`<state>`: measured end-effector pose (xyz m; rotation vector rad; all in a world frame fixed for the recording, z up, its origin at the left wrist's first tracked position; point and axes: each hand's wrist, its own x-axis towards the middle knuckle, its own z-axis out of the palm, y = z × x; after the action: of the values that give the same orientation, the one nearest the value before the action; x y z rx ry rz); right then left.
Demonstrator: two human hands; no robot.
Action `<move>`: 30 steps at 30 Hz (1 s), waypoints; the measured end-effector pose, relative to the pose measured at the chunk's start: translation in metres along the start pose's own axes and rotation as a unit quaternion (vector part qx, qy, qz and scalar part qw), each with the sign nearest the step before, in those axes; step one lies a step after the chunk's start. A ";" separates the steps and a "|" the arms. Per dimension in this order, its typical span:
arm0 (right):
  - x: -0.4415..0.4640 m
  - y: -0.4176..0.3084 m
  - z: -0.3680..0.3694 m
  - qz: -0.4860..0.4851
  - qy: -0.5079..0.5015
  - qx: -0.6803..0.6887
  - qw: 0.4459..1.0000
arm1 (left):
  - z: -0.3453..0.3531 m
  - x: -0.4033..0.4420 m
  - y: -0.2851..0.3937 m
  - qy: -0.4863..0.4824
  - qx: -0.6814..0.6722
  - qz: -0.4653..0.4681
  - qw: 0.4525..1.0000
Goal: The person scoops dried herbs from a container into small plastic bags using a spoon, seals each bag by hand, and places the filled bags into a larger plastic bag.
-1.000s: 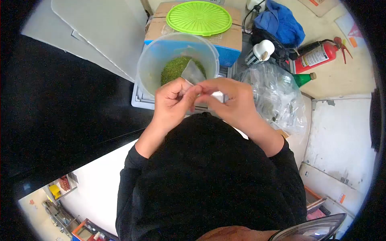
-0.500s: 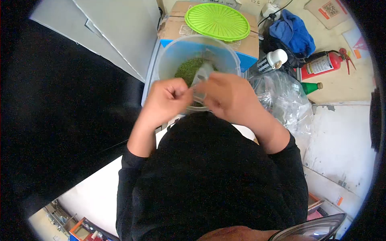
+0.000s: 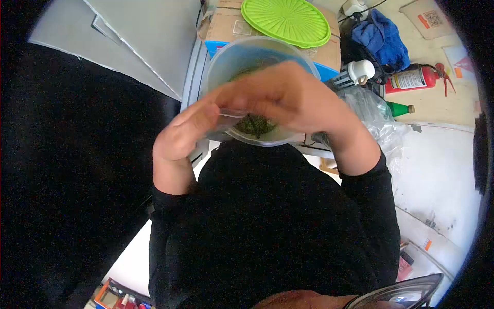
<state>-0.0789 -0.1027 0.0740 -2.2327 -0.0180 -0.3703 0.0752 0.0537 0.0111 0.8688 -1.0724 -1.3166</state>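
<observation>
A translucent round tub (image 3: 263, 45) holds chopped green leaves (image 3: 254, 126), partly hidden behind my hands. Over its left rim, my left hand (image 3: 182, 135) is closed on a small clear plastic bag (image 3: 226, 119). My right hand (image 3: 290, 98) reaches across the tub, its blurred fingers pointing left towards my left fingertips. Whether those right fingers grip the bag, I cannot make out.
A green lid (image 3: 285, 20) lies on a cardboard box (image 3: 221, 28) behind the tub. To the right are clear plastic bags (image 3: 368, 110), a white-capped container (image 3: 360, 72), a green bottle (image 3: 400, 109), a blue cloth (image 3: 383, 41) and a fire extinguisher (image 3: 411, 80).
My left hand has moved left and slightly down with the clear bag. My right hand has swung over the tub, fingers stretched to the left. The view has shifted slightly.
</observation>
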 end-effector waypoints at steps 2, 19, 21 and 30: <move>0.006 0.020 0.003 0.042 0.107 0.085 0.990 | 0.002 0.008 0.004 0.037 -0.039 0.042 0.998; -0.011 0.127 0.059 0.141 -0.067 -0.106 0.982 | -0.003 0.008 0.007 0.332 0.127 0.141 0.924; -0.006 0.124 0.059 0.236 -0.083 -0.066 0.966 | -0.003 0.007 0.007 0.340 0.137 0.138 0.920; -0.017 0.143 0.068 0.106 -0.231 -0.247 0.935 | -0.006 0.003 0.007 0.331 0.132 0.137 0.924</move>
<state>-0.0576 -0.1403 -0.0796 -2.7376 0.0724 0.3116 0.0824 0.0509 0.0161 1.2027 -0.7914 -0.5711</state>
